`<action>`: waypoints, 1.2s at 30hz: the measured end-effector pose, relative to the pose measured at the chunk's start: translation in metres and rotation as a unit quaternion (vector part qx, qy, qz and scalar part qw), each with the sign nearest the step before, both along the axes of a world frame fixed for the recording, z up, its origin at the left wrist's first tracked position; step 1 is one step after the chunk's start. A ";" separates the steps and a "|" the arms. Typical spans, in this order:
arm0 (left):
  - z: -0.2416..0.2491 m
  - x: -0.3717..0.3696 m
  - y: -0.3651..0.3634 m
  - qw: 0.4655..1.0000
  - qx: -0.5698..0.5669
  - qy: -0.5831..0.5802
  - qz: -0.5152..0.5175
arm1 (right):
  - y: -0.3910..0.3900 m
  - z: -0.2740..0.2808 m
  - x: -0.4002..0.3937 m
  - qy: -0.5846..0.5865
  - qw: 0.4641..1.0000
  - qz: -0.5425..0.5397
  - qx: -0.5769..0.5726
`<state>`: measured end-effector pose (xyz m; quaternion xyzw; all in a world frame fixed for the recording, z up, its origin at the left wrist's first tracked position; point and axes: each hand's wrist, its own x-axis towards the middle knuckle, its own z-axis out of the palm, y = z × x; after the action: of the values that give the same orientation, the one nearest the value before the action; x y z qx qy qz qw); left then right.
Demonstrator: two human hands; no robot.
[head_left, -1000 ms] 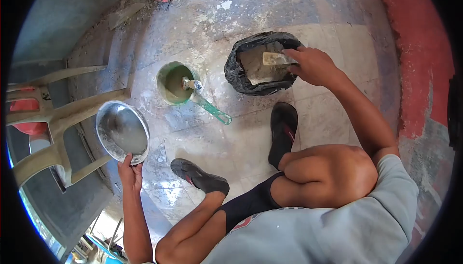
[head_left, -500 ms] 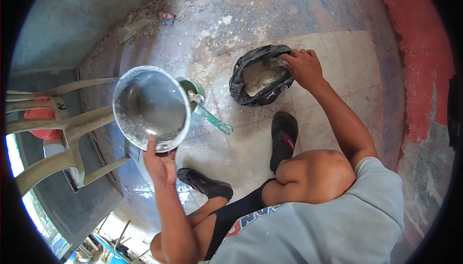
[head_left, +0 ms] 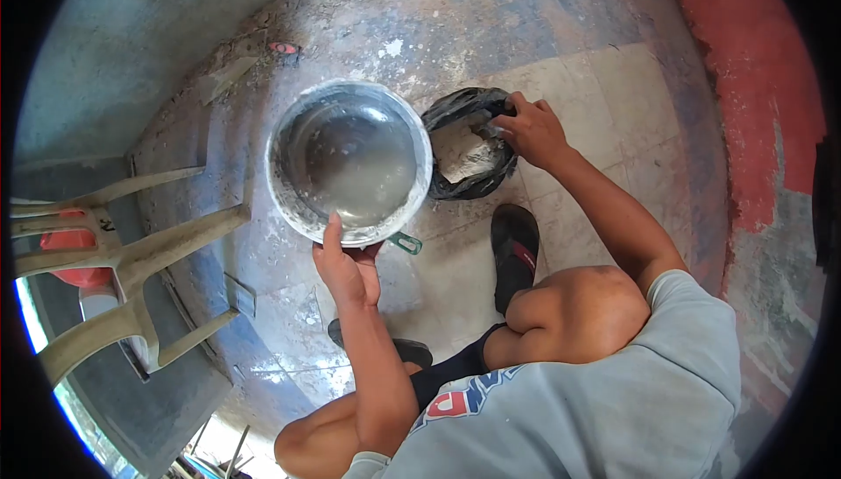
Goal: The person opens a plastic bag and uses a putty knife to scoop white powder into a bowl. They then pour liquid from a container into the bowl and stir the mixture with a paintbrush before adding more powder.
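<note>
My left hand (head_left: 348, 271) grips a round metal basin (head_left: 350, 159) from below its near rim, thumb over the edge. Cloudy liquid covers the basin's bottom, and pale residue coats its wall. To the right, my right hand (head_left: 531, 131) pinches the rim of a black plastic bag (head_left: 469, 187), fingers closed. Pale powder (head_left: 462, 155) lies inside the bag. In this view the basin's right edge overlaps the bag's left side. A green handle (head_left: 406, 243) pokes out beneath the basin; the rest of that thing is hidden.
A worn plastic chair (head_left: 131, 247) lies at left with a red object (head_left: 68, 247) behind it. A small red and black item (head_left: 284, 48) is on the stained floor near the far wall. My shoes (head_left: 515, 247) are close in front. A red wall (head_left: 753, 102) runs along the right.
My left hand has carried the basin rightward, up against the bag in view, covering most of the green-handled thing. My right hand still holds the bag's rim, shifted slightly left.
</note>
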<state>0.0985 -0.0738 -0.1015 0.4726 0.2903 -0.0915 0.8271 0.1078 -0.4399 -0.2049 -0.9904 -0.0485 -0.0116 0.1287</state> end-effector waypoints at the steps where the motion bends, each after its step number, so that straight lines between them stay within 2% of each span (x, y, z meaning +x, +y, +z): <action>1: -0.002 0.004 -0.001 1.000 -0.003 -0.010 0.004 | 0.003 -0.001 0.001 0.011 1.000 0.002 0.005; 11: -0.002 0.029 0.001 0.998 0.016 -0.053 0.006 | 0.015 -0.022 0.002 0.049 0.997 0.011 0.059; 15: -0.008 0.032 0.000 0.999 -0.015 -0.038 0.011 | 0.002 -0.006 0.000 0.051 0.996 -0.010 0.076; 22: -0.025 0.022 -0.005 0.997 -0.066 -0.036 -0.007 | -0.023 0.056 -0.003 0.015 0.998 0.034 0.057; 24: -0.021 0.023 -0.008 0.997 -0.063 -0.036 -0.010 | -0.027 0.081 -0.001 0.078 0.993 0.018 0.087; 28: -0.021 0.023 -0.010 0.995 -0.083 -0.051 -0.024 | -0.020 0.134 0.005 0.097 0.987 0.023 0.127; 30: -0.017 0.022 -0.014 0.995 -0.083 -0.050 -0.019 | -0.009 0.160 0.012 0.073 0.982 0.017 0.176; 36: -0.015 0.019 -0.028 0.994 -0.097 -0.044 -0.035 | 0.022 0.213 0.034 0.020 0.980 0.076 0.180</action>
<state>0.1176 -0.1015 -0.1169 0.4038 0.2264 -0.1272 0.8772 0.1422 -0.4178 0.0078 -0.9444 -0.1183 0.0099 0.3067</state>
